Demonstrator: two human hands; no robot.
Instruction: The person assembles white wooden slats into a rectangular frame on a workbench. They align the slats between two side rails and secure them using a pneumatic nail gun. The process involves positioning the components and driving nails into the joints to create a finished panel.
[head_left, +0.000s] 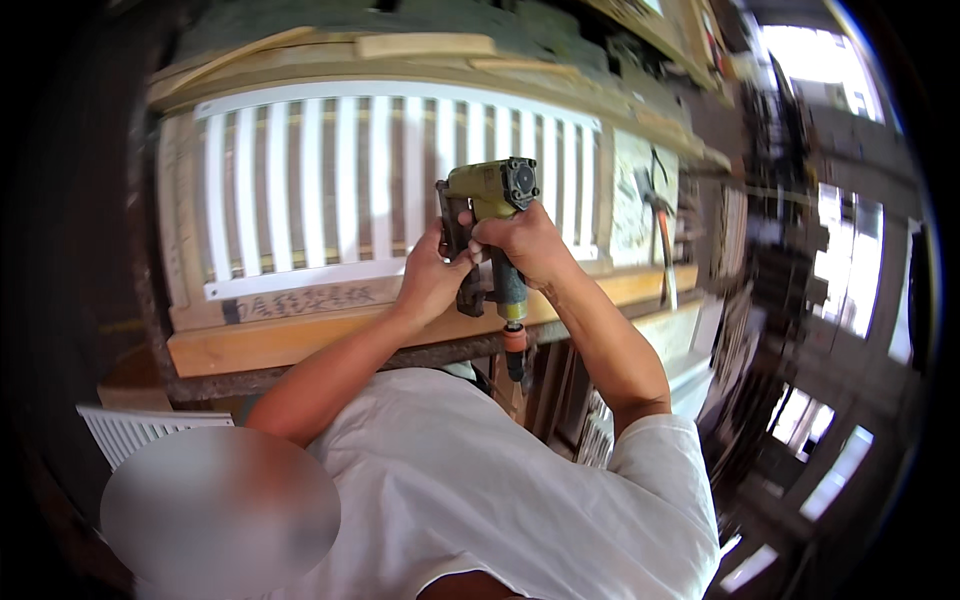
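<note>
I hold a pneumatic nail gun (480, 185), olive and black, up over the workbench. My right hand (525, 245) is closed round its upper grip, below the round dark cap. My left hand (435, 278) grips the dark magazine side, its thumb and fingertips close to the right hand's. From the grip's lower end an orange and black air-hose coupling (515, 345) hangs down. Behind the tool lies a white slatted panel (347, 180), flat in a wooden frame on the bench. The gun hides part of its slats.
A hammer (665, 240) with an orange and pale handle lies right of the panel. A thick timber rail (290, 342) edges the bench in front of me. Loose wood strips (425, 45) rest along the far side. Another white slatted panel (150, 428) stands at lower left.
</note>
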